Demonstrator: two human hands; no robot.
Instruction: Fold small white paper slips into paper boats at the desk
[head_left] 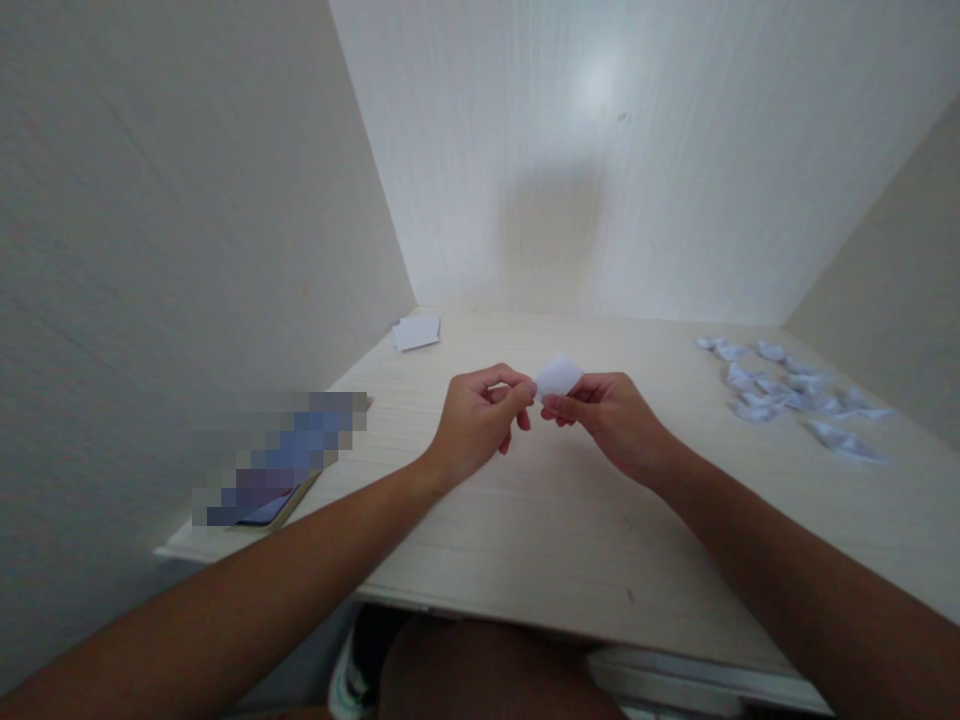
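A small folded piece of white paper (558, 376) is held above the middle of the pale wooden desk (525, 520). My left hand (480, 420) pinches its left edge between thumb and forefinger, the other fingers curled in. My right hand (600, 412) pinches its lower right side with closed fingers. Both hands meet at the paper, a little above the desk top.
A small stack of white paper sheets (416, 332) lies at the back left of the desk. Several folded white paper shapes (795, 395) are scattered at the right. A phone (274, 505) lies near the left front edge. Walls enclose the desk on three sides.
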